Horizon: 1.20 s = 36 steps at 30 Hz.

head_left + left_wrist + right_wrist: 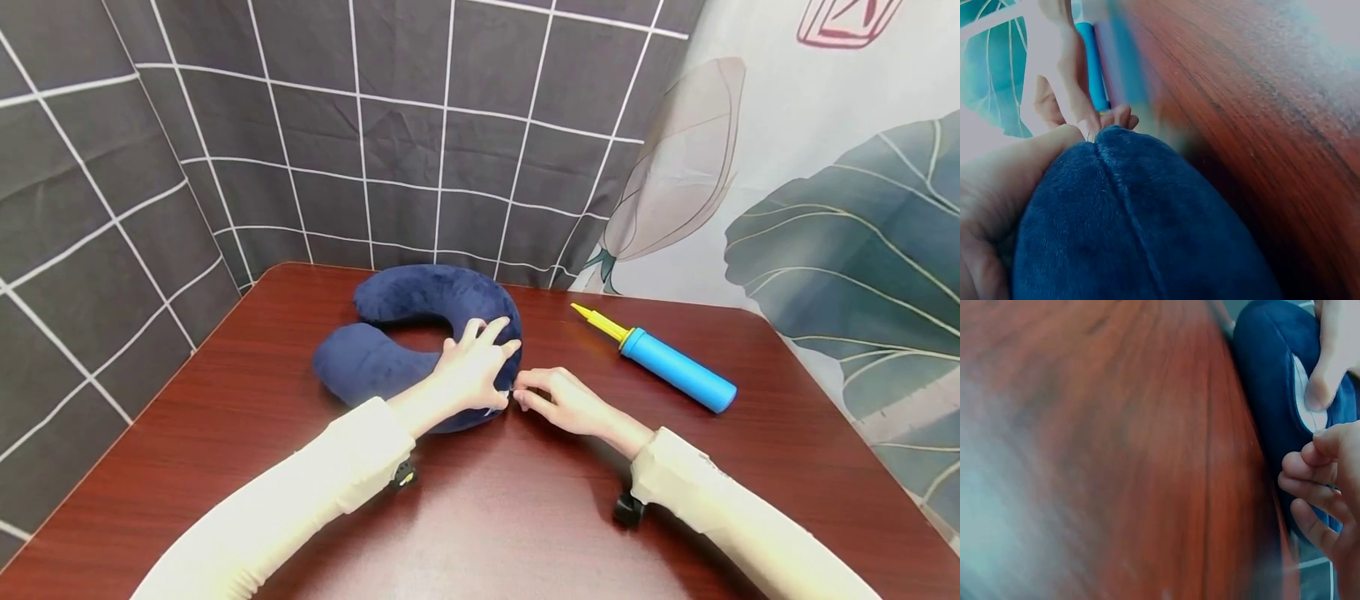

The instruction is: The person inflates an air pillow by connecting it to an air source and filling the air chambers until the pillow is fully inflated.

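Observation:
A navy plush U-shaped neck pillow (408,287) lies on the table, its two ends pointing left. My left hand (476,367) grips its curved part, fingers spread over the top and thumb down at the near side. A slit in the cover shows white material (1302,394) in the right wrist view, and the left thumb (1322,390) presses there. Right beside it, my right hand (562,400) pinches the zipper at the end of the slit between thumb and forefinger. The zipper pull itself is too small to make out.
To the right lies a hand pump (675,367) with a blue barrel and yellow nozzle, apart from the pillow. The reddish-brown wooden table (247,400) meets a dark gridded curtain (405,133) at the back and a leaf-printed cloth (847,233) on the right.

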{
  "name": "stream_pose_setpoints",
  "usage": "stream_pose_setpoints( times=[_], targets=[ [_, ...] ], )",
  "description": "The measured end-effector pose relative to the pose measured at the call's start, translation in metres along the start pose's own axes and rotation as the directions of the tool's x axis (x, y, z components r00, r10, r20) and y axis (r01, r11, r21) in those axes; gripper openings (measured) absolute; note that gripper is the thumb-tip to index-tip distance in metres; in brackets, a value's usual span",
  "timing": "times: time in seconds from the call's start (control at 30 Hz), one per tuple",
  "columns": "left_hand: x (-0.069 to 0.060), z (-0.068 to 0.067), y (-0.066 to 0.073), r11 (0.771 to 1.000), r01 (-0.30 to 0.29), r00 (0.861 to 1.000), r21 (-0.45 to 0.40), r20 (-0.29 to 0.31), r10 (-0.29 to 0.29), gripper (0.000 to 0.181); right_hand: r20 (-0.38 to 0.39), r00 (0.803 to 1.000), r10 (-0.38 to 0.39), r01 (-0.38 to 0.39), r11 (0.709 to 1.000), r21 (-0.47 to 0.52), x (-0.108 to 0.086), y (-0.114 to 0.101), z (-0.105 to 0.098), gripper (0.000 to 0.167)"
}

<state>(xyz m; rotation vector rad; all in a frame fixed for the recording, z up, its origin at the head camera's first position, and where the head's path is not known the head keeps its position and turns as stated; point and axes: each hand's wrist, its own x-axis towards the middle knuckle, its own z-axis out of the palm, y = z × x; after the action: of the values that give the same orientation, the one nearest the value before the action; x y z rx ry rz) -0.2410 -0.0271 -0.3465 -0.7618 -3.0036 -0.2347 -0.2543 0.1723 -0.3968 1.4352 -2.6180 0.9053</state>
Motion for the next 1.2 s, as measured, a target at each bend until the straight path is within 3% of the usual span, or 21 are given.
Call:
stream_pose_setpoints(
  times=[0.13,0.4,0.5,0.7,0.87,0.97,1.2],
  targets=[
    [0.001,-0.001,0.0,1.0,-0.017,1.0,0.011,0.013,0.017,0.079,0.009,0.999,-0.038,0.038,0.999,-0.002,-0.001,-0.002,0.003,0.012],
    [0.003,-0.018,-0.006,0.997,-0.047,0.983,-0.062,0.172,0.057,0.091,0.014,0.999,0.044,-0.045,0.997,0.064,-0.001,-0.004,0.007,0.014],
    [0.001,-0.022,-0.012,0.994,-0.085,0.976,-0.075,0.196,0.098,0.091,0.018,0.998,0.068,-0.069,0.996,0.059,-0.002,-0.005,0.006,0.014],
    [-0.016,-0.028,-0.026,0.978,-0.203,0.974,-0.038,0.095,0.206,0.083,0.01,0.994,0.106,-0.106,0.993,0.049,-0.003,-0.007,-0.001,0.014],
    [-0.03,-0.029,-0.033,0.959,-0.282,0.959,0.01,0.039,0.281,0.076,-0.003,0.99,0.142,-0.141,0.989,0.037,-0.006,-0.005,-0.006,0.014],
    [-0.031,-0.026,-0.034,0.957,-0.288,0.957,0.041,0.035,0.287,0.074,0.008,0.991,0.13,-0.13,0.991,0.031,-0.008,-0.002,-0.005,0.014],
    [-0.024,-0.021,-0.032,0.966,-0.247,0.968,0.072,0.055,0.243,0.073,-0.002,0.998,0.07,-0.07,0.997,0.022,-0.01,-0.003,-0.001,0.014]
  ],
)
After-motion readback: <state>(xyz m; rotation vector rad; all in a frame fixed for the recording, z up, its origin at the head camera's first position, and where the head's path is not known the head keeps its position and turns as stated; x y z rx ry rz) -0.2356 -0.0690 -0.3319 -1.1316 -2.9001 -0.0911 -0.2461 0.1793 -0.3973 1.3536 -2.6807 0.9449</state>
